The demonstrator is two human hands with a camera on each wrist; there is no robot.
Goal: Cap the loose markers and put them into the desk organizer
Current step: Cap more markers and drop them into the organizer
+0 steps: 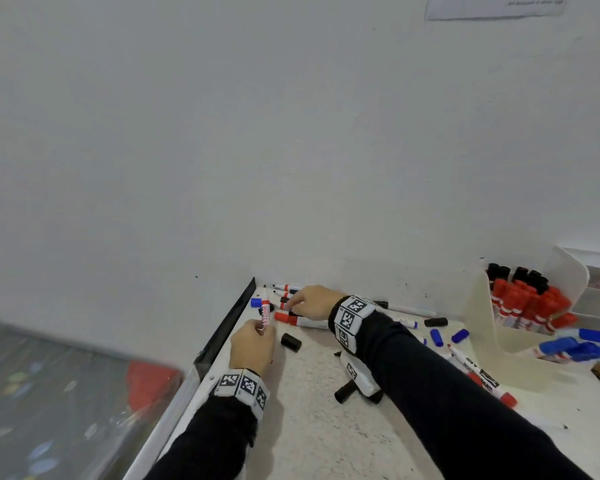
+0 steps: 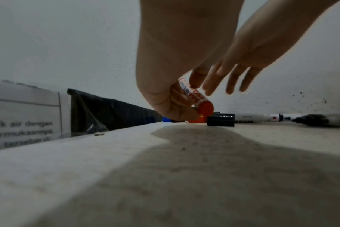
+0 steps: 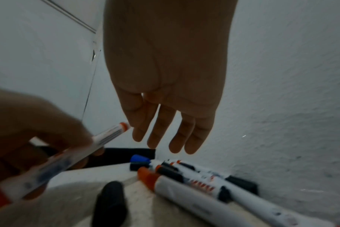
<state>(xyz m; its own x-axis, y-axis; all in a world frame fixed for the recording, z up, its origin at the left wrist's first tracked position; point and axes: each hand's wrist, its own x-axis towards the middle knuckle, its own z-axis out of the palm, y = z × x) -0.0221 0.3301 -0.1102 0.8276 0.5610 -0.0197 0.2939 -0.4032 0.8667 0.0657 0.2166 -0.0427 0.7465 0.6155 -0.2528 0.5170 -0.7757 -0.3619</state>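
— Where's the red marker (image 1: 266, 311)?
— Gripped in the left hand (image 1: 252, 344), near the surface's (image 1: 326, 427) far left corner.
— And the right hand (image 1: 310, 301)?
— Fingers straight and apart, holding nothing, over loose markers (image 1: 307, 321) there.

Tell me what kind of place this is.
Probably a classroom or office corner: a speckled white table against a bare wall, strewn with whiteboard markers and loose caps, a white desk organizer full of markers, and a printed notice above.
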